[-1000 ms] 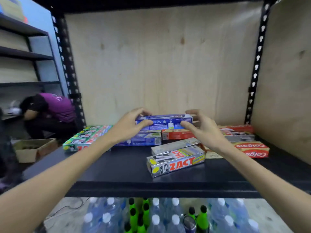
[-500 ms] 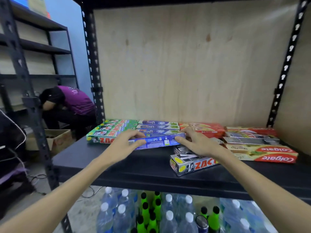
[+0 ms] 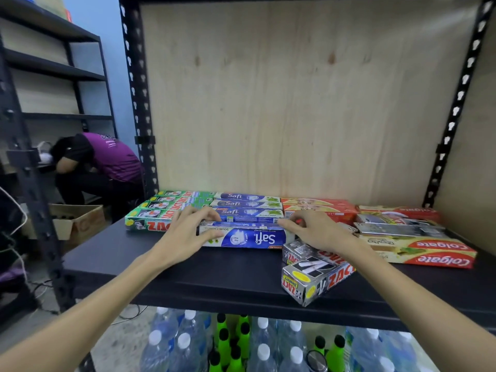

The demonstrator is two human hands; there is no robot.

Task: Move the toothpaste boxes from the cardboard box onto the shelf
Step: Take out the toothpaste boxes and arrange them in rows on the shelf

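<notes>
A blue and white Safi toothpaste box (image 3: 249, 238) lies on the black shelf (image 3: 214, 277), in front of a row of three more Safi boxes (image 3: 248, 204). My left hand (image 3: 185, 234) grips its left end, thumb on the front face and fingers over the top. My right hand (image 3: 316, 232) holds its right end the same way. Green boxes (image 3: 161, 210) lie at the left, red boxes (image 3: 319, 208) and Colgate boxes (image 3: 424, 251) at the right. Two silver Zact boxes (image 3: 314, 277) lie askew under my right wrist. No cardboard source box shows near me.
Plywood panels back and flank the shelf, with black slotted posts (image 3: 134, 103) at the corners. Water bottles and green bottles (image 3: 241, 345) stand below. At the left a crouched person in a purple shirt (image 3: 107, 162) is behind an open cardboard box (image 3: 77, 221) on the floor.
Both hands brought the Safi box down from above the stacks and toward the shelf front; it now lies on the shelf with its printed face toward me. The view shifted right and closer.
</notes>
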